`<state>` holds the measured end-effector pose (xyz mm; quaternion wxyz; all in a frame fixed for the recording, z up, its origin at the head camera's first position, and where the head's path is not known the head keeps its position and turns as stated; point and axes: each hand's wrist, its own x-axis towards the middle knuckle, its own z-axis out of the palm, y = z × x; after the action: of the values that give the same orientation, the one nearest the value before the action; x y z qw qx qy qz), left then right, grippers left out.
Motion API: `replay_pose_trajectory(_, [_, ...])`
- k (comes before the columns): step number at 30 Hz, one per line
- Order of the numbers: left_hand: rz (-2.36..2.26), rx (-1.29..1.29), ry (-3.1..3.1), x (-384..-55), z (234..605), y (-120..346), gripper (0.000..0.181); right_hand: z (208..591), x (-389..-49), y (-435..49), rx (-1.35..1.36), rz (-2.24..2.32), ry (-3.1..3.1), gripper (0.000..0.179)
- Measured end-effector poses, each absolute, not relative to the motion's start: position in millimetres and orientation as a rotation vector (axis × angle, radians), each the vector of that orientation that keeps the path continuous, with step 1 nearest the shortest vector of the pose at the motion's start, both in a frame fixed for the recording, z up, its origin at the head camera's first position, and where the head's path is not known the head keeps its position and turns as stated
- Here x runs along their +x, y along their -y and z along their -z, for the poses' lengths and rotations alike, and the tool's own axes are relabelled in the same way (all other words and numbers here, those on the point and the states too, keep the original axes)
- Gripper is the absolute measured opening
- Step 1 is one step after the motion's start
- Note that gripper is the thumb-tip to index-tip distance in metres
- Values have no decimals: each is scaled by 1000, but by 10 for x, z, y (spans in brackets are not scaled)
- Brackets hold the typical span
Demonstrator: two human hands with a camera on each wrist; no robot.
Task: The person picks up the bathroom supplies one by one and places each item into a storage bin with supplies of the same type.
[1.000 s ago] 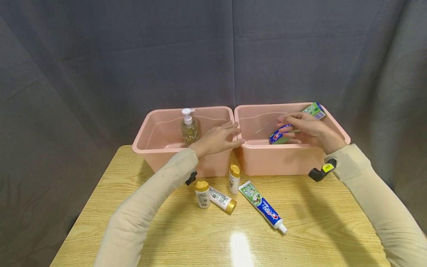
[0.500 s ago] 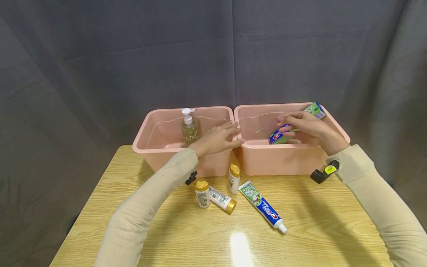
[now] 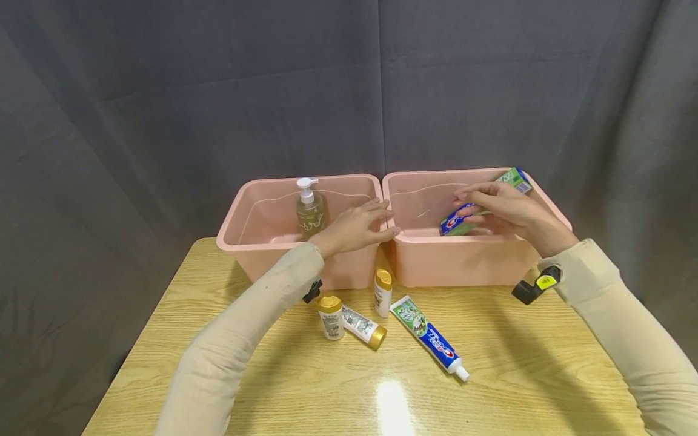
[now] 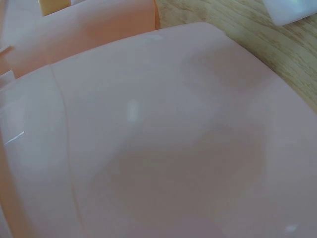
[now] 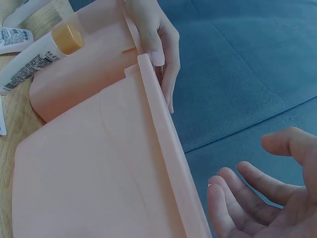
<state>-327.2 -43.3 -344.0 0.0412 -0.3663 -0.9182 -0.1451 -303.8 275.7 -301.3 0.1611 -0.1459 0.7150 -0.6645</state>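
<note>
My left hand (image 3: 357, 227) lies across the adjoining rims of two pink bins, fingers extended, thumb over the right bin's near corner. In the left bin (image 3: 229, 239) stands a pump bottle (image 3: 311, 215) of greenish liquid. My right hand (image 3: 498, 209) hovers over the right bin (image 3: 447, 260) with loosely bent fingers and nothing in them; the right wrist view shows the gap between thumb and fingers (image 5: 228, 198). Behind this hand a blue and green toothpaste box (image 3: 454, 224) leans inside the bin, its upper end over the far right rim. The hand hides its middle.
In front of the bins, two white bottles with gold caps stand upright, one left (image 3: 331, 318) and one near the bins' junction (image 3: 383, 293). A gold-capped tube (image 3: 364, 327) lies between them. A toothpaste tube (image 3: 431, 338) lies slantwise on the wooden table (image 3: 305, 387). A grey curtain (image 3: 245, 91) hangs behind.
My right forearm and wrist strap have shifted slightly right and down, while the right hand stays over the bin. The left hand and the objects hold their places.
</note>
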Motion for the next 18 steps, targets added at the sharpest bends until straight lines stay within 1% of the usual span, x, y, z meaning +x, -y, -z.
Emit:
replay_pose_trajectory(5, [422,-1117,2817,-3287,3459,432,62,3004,-2983,-2763,-469,1886,-2048,17])
replay_pose_trajectory(9, [429,-1112,2825,-3279,3460,436,62,3000,-2946,-2757,-448,1851,-2110,16])
replay_pose_trajectory(16, [437,-1115,2811,-3281,3453,442,61,2979,-2875,-2726,-402,1769,-2233,36])
replay_pose_trajectory(18, [438,-1118,2807,-3286,3453,444,62,2965,-2853,-2718,-408,1746,-2260,38])
